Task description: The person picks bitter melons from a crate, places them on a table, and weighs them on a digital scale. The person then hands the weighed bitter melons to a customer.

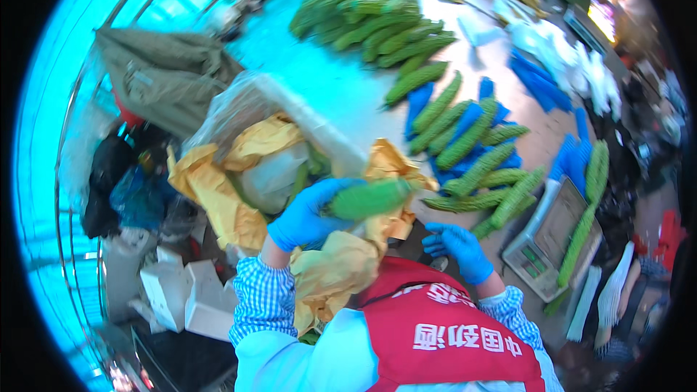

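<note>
My left hand (307, 215), in a blue glove, grips a green bitter gourd (373, 199), blurred by motion. It is above the near side of an opening lined with yellow paper (231, 196) and clear plastic film (256, 90). Inside, more gourds (298, 182) show partly beside a whitish plastic sheet (275, 174). My right hand (460, 250), also gloved in blue, holds nothing; its fingers are apart and slightly bent. It is in front of the table's near edge, close to loose bitter gourds (512, 198) lying partly on blue plastic bags (506, 158).
A large pile of bitter gourds (375, 22) lies across the table (326, 81). At right, a digital scale (550, 239) bears long gourds (580, 234). White plastic bags (566, 49) line the right side. White foam boxes (188, 294) stand lower left, below a grey-green cloth (169, 73).
</note>
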### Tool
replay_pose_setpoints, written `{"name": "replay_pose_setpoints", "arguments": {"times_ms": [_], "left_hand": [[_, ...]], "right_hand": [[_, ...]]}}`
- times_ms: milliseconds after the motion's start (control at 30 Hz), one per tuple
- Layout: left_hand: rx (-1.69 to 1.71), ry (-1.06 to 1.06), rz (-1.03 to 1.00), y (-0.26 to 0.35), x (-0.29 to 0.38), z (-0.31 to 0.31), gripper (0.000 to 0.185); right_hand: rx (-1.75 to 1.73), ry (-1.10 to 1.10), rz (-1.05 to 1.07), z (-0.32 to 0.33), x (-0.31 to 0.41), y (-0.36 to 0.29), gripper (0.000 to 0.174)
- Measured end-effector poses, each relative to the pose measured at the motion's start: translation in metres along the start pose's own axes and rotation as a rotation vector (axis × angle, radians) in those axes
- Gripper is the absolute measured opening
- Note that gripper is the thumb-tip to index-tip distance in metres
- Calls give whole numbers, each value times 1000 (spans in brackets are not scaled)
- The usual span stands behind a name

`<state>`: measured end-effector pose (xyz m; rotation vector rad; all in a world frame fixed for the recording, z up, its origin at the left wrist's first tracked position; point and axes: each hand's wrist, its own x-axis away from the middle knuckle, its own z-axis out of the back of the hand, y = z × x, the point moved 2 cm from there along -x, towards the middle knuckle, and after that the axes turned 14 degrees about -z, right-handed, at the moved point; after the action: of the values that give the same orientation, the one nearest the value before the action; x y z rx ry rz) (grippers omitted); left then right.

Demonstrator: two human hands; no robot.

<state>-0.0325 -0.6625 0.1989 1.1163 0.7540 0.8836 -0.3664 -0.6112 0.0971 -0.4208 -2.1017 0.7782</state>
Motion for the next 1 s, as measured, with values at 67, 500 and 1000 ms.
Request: {"name": "replay_pose_setpoints", "arguments": {"times_ms": [67, 500, 1000], "left_hand": [[-453, -193, -382, 28, -32, -50, 68], [418, 172, 68, -17, -101, -277, 55], [1390, 275, 357, -38, -108, -383, 52]], "right_hand": [[-280, -28, -31, 18, 26, 2, 67], [103, 525, 375, 60, 203, 99, 80], [-157, 530, 164, 91, 238, 156, 61]]}}
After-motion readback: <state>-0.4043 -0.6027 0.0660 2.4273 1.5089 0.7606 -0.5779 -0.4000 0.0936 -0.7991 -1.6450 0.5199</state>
